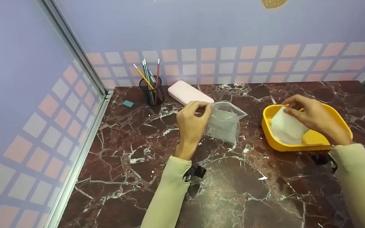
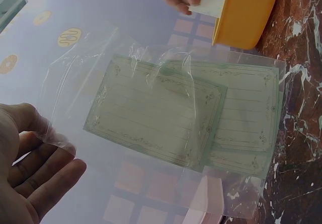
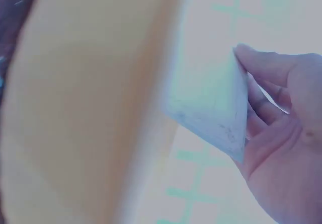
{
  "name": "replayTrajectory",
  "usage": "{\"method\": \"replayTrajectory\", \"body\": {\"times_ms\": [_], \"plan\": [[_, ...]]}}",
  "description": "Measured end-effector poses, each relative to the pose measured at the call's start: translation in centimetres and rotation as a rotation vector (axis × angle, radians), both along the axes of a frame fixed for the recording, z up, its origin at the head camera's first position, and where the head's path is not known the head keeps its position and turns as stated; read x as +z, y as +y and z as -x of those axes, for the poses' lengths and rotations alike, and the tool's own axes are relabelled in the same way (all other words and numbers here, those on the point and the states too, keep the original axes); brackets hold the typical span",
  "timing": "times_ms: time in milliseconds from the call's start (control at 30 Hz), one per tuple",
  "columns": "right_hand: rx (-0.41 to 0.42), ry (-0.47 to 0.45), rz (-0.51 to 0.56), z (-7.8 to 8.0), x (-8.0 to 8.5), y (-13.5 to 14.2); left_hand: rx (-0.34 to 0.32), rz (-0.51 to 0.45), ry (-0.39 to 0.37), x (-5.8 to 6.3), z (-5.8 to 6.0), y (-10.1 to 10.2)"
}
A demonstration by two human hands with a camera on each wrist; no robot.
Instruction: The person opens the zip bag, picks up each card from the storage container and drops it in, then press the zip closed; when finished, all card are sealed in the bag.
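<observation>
My left hand (image 1: 190, 125) pinches the upper edge of a clear plastic bag (image 1: 240, 114) between thumb and fingers. Inside the bag, several pale green lined cards with decorated borders (image 2: 156, 113) overlap, as the left wrist view shows. The bag's mouth appears parted in the head view. Over to the right, my right hand (image 1: 312, 115) pinches a whitish card (image 1: 285, 125) by its upper edge. That card stands tilted, its lower part inside a yellow tray (image 1: 272, 144). From the right wrist view, the thumb (image 3: 264, 65) lies along the card's edge; its face is washed out.
Behind the bag lies a pale pink case (image 1: 188, 92). A black mesh cup (image 1: 152, 95) with pencils and pens stands left of it, beside a small teal block (image 1: 128, 104). A white scrap (image 1: 262, 178) lies on the dark marbled table (image 1: 227, 196). Patterned panels enclose the back and left.
</observation>
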State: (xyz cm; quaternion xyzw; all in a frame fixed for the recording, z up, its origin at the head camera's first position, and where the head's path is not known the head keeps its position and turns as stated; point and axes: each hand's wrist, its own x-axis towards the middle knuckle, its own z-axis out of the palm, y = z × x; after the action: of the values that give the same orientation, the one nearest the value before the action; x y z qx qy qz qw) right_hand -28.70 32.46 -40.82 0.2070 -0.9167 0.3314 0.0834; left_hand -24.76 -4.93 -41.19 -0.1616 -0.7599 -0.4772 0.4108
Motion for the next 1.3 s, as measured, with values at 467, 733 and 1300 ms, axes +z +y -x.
{"method": "replayTrajectory", "body": {"times_ms": [467,733,1300], "plan": [[-0.114,0.336,0.209,-2.9,4.1,-4.2,-0.005,-0.005,-0.007,0.0,-0.1,0.1],[-0.111,0.397,0.411,-4.1,5.2,-7.2,-0.006,-0.004,-0.012,-0.2,0.1,0.0],[-0.062,0.460,0.872,-5.9,5.4,-12.3,0.010,0.016,-0.012,-0.1,0.1,0.0]]}}
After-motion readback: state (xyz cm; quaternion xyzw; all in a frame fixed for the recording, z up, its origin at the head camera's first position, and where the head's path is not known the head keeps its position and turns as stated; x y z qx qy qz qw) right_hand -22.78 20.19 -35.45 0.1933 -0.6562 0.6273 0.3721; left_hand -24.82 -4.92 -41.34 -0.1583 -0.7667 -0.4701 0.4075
